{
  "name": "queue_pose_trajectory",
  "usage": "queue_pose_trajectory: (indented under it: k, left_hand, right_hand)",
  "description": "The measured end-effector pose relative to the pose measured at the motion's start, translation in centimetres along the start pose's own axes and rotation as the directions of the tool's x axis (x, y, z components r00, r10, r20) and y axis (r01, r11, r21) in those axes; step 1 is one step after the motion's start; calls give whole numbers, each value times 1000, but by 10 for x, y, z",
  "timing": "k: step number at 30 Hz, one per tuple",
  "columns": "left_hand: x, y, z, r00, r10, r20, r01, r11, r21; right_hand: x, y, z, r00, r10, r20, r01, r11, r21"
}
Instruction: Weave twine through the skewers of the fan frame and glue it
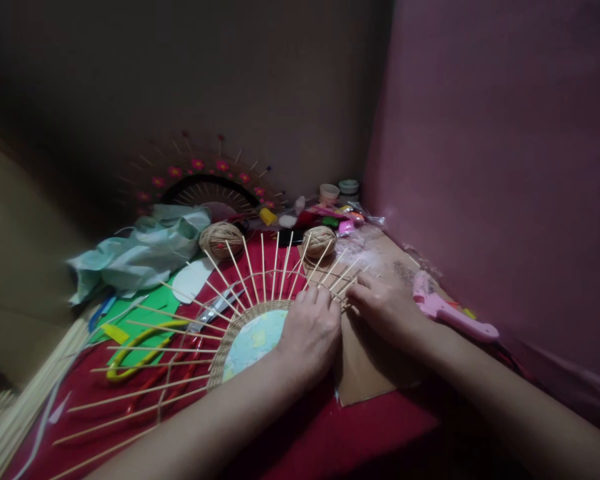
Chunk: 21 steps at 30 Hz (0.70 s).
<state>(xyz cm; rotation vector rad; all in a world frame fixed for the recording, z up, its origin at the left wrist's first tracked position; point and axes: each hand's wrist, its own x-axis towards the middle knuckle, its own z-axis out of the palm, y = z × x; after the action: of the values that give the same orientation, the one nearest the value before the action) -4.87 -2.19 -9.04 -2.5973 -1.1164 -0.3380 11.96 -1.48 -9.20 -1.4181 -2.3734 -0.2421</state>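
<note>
A round piece with pale thin sticks (250,273) fanning outward lies before me. Its centre is a light blue patterned disc (255,339), ringed by a band of woven twine (225,337). My left hand (311,327) rests over the disc's right side, fingers curled onto the woven band and stick bases. Close by, my right hand (383,303) pinches at the twine among the right-hand sticks; its fingertips are partly hidden. A loose loop of twine crosses the sticks farther out. Behind them sit two twine balls, one on the left (221,241) and one on the right (319,243).
Yellow-handled scissors (147,347) lie under the left sticks, near green sheets (147,313) and a pale cloth (150,247). Cardboard (370,370) is beneath my hands. A pink glue gun (455,313) lies right, by the wall. A flower-decorated stick fan (200,177) stands behind.
</note>
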Motion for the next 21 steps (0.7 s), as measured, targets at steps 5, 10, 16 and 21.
queue_pose_trajectory:
  k: [5,10,16,21]
  left_hand:
    - [0,0,1,1000,-7,-2,7,1000,-2]
    - [0,0,0,1000,-4,11,4,1000,-13]
    - [0,0,0,1000,3,-4,-3,1000,0]
    - [-1,0,1,1000,4,-12,-4,1000,7]
  right_hand:
    - [9,6,-1,996,-87,30,87,996,9]
    - [12,11,4,998,-68,-11,68,998,-3]
    - [11,11,9,997,-48,-68,47,999,-20]
    - [11,11,9,993,-53,-106,49,998,-39]
